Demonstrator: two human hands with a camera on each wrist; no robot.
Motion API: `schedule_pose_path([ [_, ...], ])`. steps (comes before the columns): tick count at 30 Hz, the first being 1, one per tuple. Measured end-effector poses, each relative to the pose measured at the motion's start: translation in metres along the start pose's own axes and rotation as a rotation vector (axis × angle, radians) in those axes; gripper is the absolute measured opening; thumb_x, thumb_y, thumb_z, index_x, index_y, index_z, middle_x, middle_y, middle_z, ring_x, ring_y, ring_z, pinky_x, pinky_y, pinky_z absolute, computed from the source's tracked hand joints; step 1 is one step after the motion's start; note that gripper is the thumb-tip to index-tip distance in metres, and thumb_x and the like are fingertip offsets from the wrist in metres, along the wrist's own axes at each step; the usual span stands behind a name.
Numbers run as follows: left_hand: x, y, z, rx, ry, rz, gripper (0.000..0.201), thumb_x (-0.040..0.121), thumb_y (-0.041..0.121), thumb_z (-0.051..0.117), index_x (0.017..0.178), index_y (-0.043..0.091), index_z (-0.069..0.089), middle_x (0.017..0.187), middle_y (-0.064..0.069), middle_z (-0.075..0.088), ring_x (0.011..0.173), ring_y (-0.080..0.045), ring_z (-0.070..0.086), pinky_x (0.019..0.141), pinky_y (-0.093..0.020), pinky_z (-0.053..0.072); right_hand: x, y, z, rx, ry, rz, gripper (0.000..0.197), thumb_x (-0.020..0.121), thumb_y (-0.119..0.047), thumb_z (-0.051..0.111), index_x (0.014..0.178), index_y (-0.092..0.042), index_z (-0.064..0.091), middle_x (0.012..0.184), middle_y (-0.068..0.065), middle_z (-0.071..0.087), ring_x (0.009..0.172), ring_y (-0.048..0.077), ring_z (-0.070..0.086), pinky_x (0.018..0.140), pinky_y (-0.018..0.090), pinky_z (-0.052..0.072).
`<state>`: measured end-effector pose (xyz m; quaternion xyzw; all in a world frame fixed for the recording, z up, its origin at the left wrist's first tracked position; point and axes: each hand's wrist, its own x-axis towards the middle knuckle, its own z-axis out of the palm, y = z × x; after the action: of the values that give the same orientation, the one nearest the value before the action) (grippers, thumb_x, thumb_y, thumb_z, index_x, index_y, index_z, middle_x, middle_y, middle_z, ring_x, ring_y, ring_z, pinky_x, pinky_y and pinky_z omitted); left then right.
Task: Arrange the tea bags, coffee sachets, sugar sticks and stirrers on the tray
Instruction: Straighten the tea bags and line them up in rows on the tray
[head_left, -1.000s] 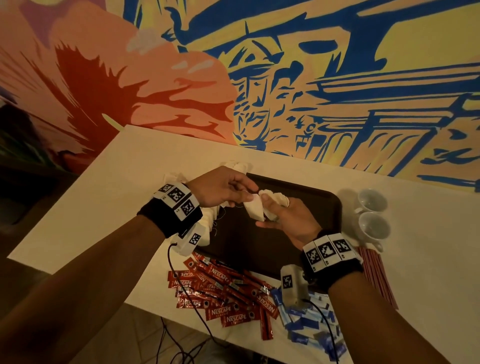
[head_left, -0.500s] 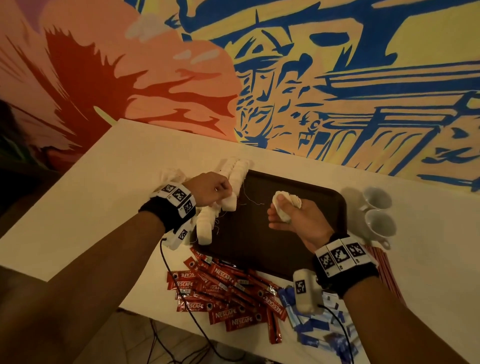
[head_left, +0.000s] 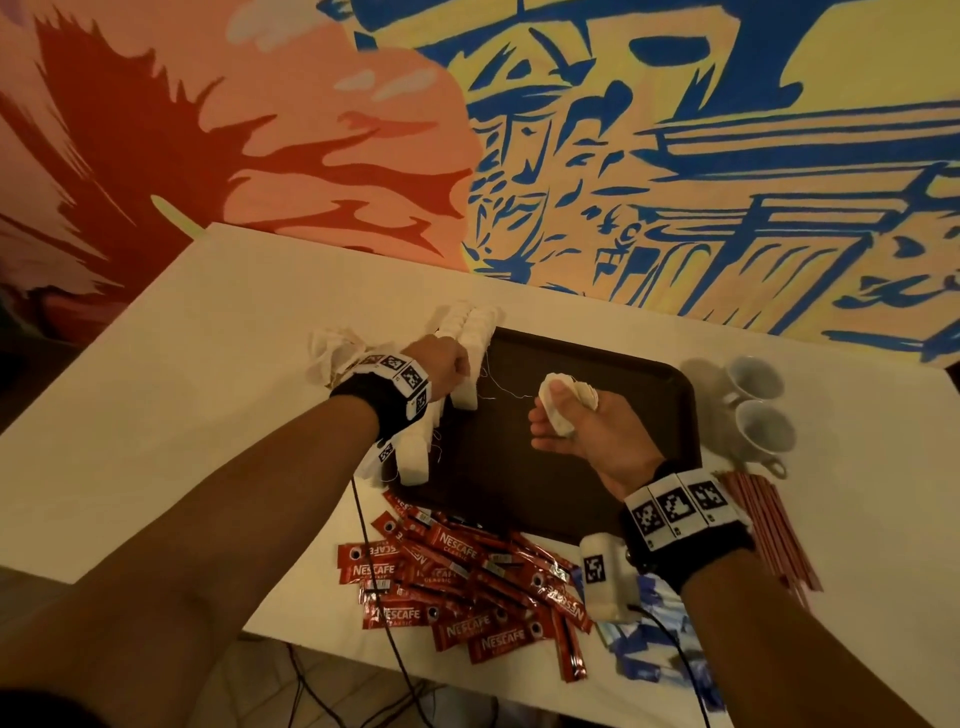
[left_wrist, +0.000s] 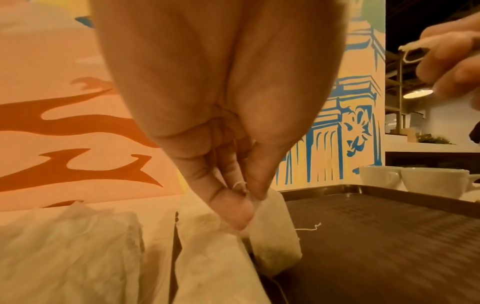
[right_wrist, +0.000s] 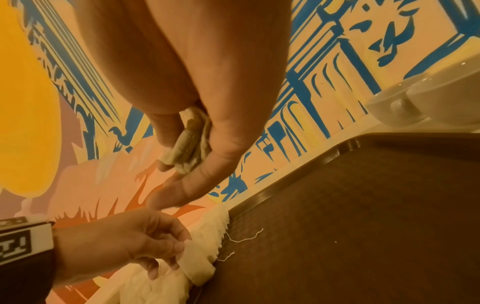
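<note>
Head view: left hand (head_left: 445, 364) pinches a tea bag (left_wrist: 275, 232) at tray's (head_left: 670, 384) left edge; right hand (head_left: 576, 431) fingers clutch a bunch (head_left: 558, 410). Bags look light, soft, tearable; grip top folds.

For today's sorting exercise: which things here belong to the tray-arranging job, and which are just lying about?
Belong to the job:
dark brown plastic tray
white paper tea bags
red Nescafe coffee sachets
blue sugar sticks
thin red stirrers

Lying about:
two white ceramic cups
crumpled white wrapper
black cables
</note>
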<state>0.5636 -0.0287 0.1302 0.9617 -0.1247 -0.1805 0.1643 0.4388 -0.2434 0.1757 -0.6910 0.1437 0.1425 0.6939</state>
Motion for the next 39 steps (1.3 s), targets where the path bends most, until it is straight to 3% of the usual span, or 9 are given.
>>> schedule_pose_path([
  [7, 0.020, -0.005, 0.002, 0.145, 0.036, -0.052, 0.019, 0.097, 0.017, 0.060, 0.113, 0.022, 0.068, 0.120, -0.008, 0.063, 0.108, -0.028, 0.062, 0.089, -0.032, 0.048, 0.008, 0.002, -0.010, 0.027, -0.026, -0.022, 0.034, 0.103, -0.032, 0.054, 0.105, -0.002, 0.070, 0.092, 0.015, 0.073, 0.083, 0.023, 0.072, 0.076, 0.036, 0.063],
  [16, 0.038, 0.006, 0.003, 0.219, 0.048, -0.078, 0.021, 0.097, 0.018, 0.058, 0.113, 0.025, 0.069, 0.121, -0.004, 0.064, 0.110, -0.025, 0.061, 0.091, -0.033, 0.049, 0.015, 0.005, -0.028, 0.095, -0.054, 0.027, 0.034, 0.103, -0.034, 0.055, 0.108, -0.003, 0.069, 0.096, 0.017, 0.073, 0.086, 0.024, 0.073, 0.075, 0.034, 0.062],
  [21, 0.035, 0.013, 0.001, 0.227, 0.074, -0.115, 0.026, 0.096, 0.021, 0.061, 0.122, 0.024, 0.058, 0.128, -0.007, 0.057, 0.116, -0.028, 0.056, 0.094, -0.038, 0.044, 0.007, 0.002, -0.040, 0.209, -0.093, 0.079, 0.027, 0.104, -0.022, 0.055, 0.120, -0.002, 0.063, 0.101, 0.017, 0.071, 0.092, 0.026, 0.071, 0.081, 0.037, 0.061],
  [24, 0.012, 0.027, -0.009, 0.114, 0.207, -0.124, 0.028, 0.097, 0.031, 0.060, 0.124, 0.024, 0.054, 0.125, -0.003, 0.057, 0.114, -0.026, 0.057, 0.095, -0.037, 0.044, -0.005, -0.003, -0.047, 0.305, -0.136, 0.088, 0.030, 0.104, -0.013, 0.046, 0.126, 0.004, 0.058, 0.106, 0.022, 0.067, 0.095, 0.031, 0.069, 0.085, 0.039, 0.061],
  [28, -0.045, 0.066, -0.024, -0.187, 0.367, -0.047, 0.024, 0.095, 0.036, 0.063, 0.116, 0.026, 0.060, 0.107, 0.007, 0.065, 0.100, -0.016, 0.061, 0.082, -0.028, 0.044, -0.028, -0.012, -0.053, 0.305, -0.137, 0.024, 0.022, 0.107, -0.010, 0.042, 0.112, -0.003, 0.062, 0.108, 0.021, 0.066, 0.096, 0.030, 0.068, 0.081, 0.035, 0.063],
  [30, -0.076, 0.090, -0.026, -0.401, 0.335, 0.013, 0.019, 0.094, 0.038, 0.065, 0.110, 0.028, 0.064, 0.098, 0.012, 0.066, 0.090, -0.011, 0.064, 0.075, -0.027, 0.048, -0.040, -0.014, -0.057, 0.290, -0.145, -0.021, 0.019, 0.106, -0.011, 0.047, 0.110, -0.004, 0.064, 0.110, 0.020, 0.066, 0.097, 0.028, 0.068, 0.082, 0.035, 0.062],
  [33, -0.118, 0.125, -0.023, -0.561, 0.245, 0.135, 0.018, 0.096, 0.043, 0.059, 0.110, 0.032, 0.066, 0.101, 0.014, 0.067, 0.088, -0.006, 0.065, 0.072, -0.025, 0.049, -0.058, -0.017, -0.067, 0.281, -0.161, -0.105, 0.017, 0.103, -0.010, 0.054, 0.112, -0.005, 0.067, 0.109, 0.017, 0.070, 0.097, 0.025, 0.069, 0.082, 0.033, 0.061],
  [36, -0.149, 0.155, -0.019, -0.695, 0.228, 0.212, 0.023, 0.099, 0.044, 0.055, 0.113, 0.031, 0.066, 0.101, 0.011, 0.070, 0.084, -0.007, 0.068, 0.062, -0.022, 0.051, -0.079, -0.020, -0.074, 0.294, -0.136, -0.182, 0.020, 0.098, -0.011, 0.062, 0.116, -0.004, 0.069, 0.111, 0.013, 0.073, 0.102, 0.023, 0.070, 0.085, 0.036, 0.060],
  [39, -0.173, 0.178, -0.011, -0.805, 0.267, 0.258, 0.021, 0.099, 0.037, 0.058, 0.115, 0.027, 0.067, 0.100, 0.005, 0.071, 0.084, -0.013, 0.070, 0.061, -0.024, 0.053, -0.105, -0.017, -0.076, 0.316, -0.080, -0.261, 0.023, 0.096, -0.011, 0.065, 0.115, 0.000, 0.069, 0.112, 0.017, 0.073, 0.101, 0.023, 0.070, 0.089, 0.041, 0.060],
])
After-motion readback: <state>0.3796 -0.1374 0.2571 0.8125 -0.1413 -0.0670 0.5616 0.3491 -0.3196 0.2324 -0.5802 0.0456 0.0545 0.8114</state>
